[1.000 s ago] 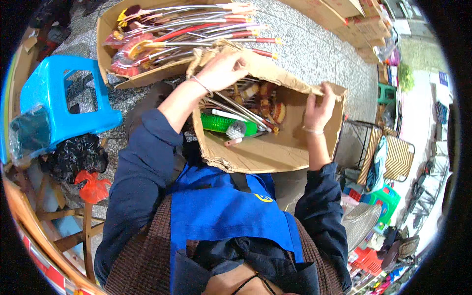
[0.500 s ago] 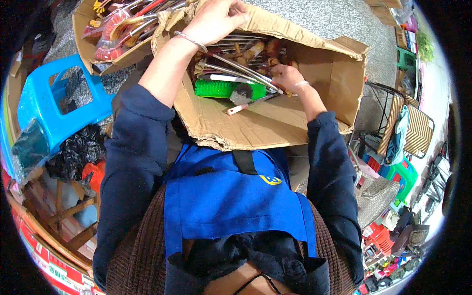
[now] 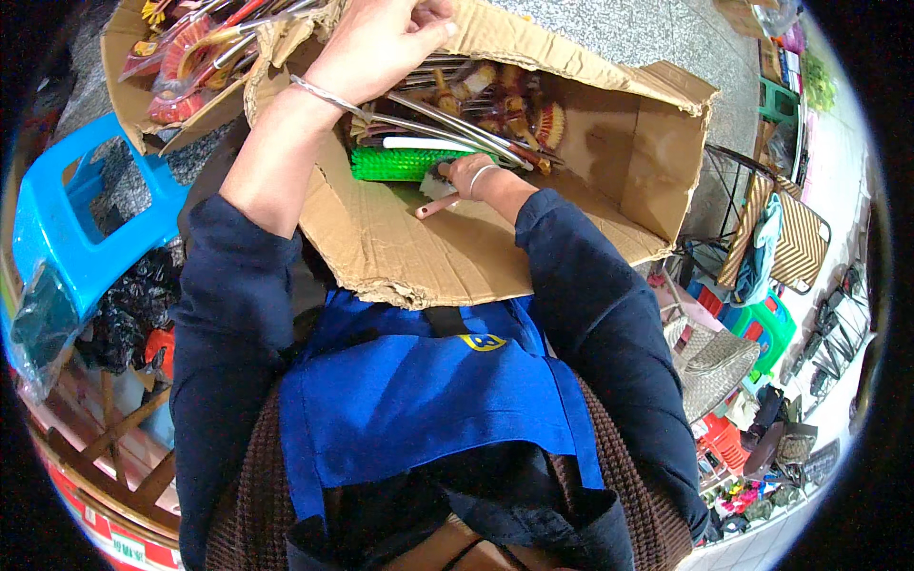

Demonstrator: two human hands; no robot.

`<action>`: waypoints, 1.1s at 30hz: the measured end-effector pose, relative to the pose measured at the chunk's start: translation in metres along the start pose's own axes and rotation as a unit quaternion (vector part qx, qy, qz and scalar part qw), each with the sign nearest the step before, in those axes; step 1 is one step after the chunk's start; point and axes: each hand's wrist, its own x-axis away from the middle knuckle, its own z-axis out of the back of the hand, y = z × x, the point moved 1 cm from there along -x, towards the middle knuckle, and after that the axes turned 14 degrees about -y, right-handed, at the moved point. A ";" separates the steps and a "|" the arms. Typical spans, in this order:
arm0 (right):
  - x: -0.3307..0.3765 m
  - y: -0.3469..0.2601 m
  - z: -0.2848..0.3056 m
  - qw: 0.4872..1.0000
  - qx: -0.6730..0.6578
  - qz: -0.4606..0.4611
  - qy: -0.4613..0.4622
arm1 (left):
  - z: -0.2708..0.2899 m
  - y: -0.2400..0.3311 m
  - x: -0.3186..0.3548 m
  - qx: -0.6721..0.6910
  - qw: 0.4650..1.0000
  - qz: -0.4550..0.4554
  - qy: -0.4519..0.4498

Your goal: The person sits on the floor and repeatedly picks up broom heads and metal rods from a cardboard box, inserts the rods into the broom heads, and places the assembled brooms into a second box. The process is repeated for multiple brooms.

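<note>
A torn-edged cardboard box (image 3: 409,252) lies tilted open in front of me. At its far left rim is my left hand (image 3: 386,43), fingers curled closed against the flap. Inside the box, my right hand (image 3: 473,178) closes on a small grey-tufted brush (image 3: 436,187), its fingertips partly hidden. A pinkish handle (image 3: 437,206) pokes out under that hand. Just beyond it are a green bristled roller brush (image 3: 395,164) and a white stick (image 3: 424,144). Several long-handled paintbrushes (image 3: 457,119) and packaged fan-shaped brushes (image 3: 550,126) fill the far side.
Another cardboard box (image 3: 122,100) with brushes in red packaging stands at the far left. A blue plastic stool (image 3: 48,214) and black plastic bags (image 3: 133,305) are on my left. To my right stand a folding chair (image 3: 798,238) and a green stool (image 3: 773,333).
My right hand has moved left and nearer, from the long paintbrushes to the grey-tufted brush. My left hand stays at the box's far rim. The whole view has shifted slightly.
</note>
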 end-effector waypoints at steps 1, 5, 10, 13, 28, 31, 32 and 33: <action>-0.003 0.002 -0.003 1.000 0.003 -0.004 -0.009 | 0.000 0.000 0.001 0.002 1.000 -0.016 0.007; -0.023 0.001 -0.026 0.999 0.004 -0.009 0.046 | -0.002 -0.003 0.001 0.009 1.000 -0.018 0.006; -0.037 0.008 -0.056 0.973 -0.061 0.000 0.223 | -0.004 -0.007 0.003 0.024 0.999 -0.038 0.015; -0.038 0.014 -0.053 0.950 -0.020 0.000 0.311 | -0.005 -0.008 0.003 0.006 0.999 -0.039 0.012; -0.070 0.038 0.043 0.946 0.074 0.002 0.316 | -0.001 0.000 0.002 -0.034 0.999 -0.012 0.018; -0.085 0.012 0.026 0.965 -0.119 -0.021 0.233 | -0.001 -0.001 0.002 -0.032 0.999 -0.015 0.020; -0.089 0.006 0.022 0.975 -0.078 -0.006 0.206 | -0.002 -0.002 0.003 -0.027 0.999 -0.013 0.019; -0.091 0.001 0.015 0.961 -0.101 -0.012 0.256 | -0.002 -0.002 0.003 -0.021 1.000 -0.012 0.019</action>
